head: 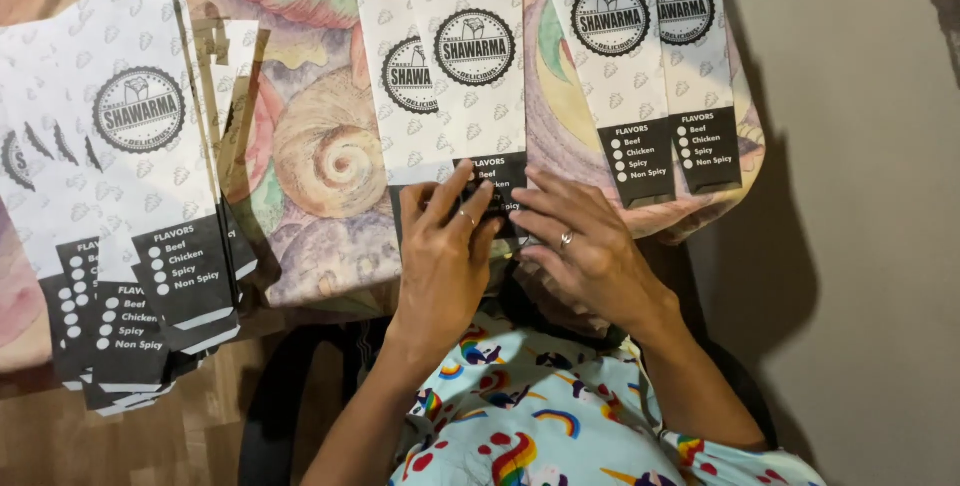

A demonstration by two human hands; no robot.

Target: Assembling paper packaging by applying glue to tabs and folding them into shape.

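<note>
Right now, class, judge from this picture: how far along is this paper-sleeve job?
Done, it seems: a fanned stack of sleeves lies at the left of the patterned cloth. In hand: both the left hand and right hand press the black lower end of the middle sleeve. Probably left: two sleeves lying untouched to the right.

White-and-black patterned paper sleeve (470, 56)

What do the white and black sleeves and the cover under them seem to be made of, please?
The sleeves look like thin matte printed paper: flat, sharply creased edges. The shell-patterned cover looks like printed cloth or vinyl; which one is unclear.
</note>
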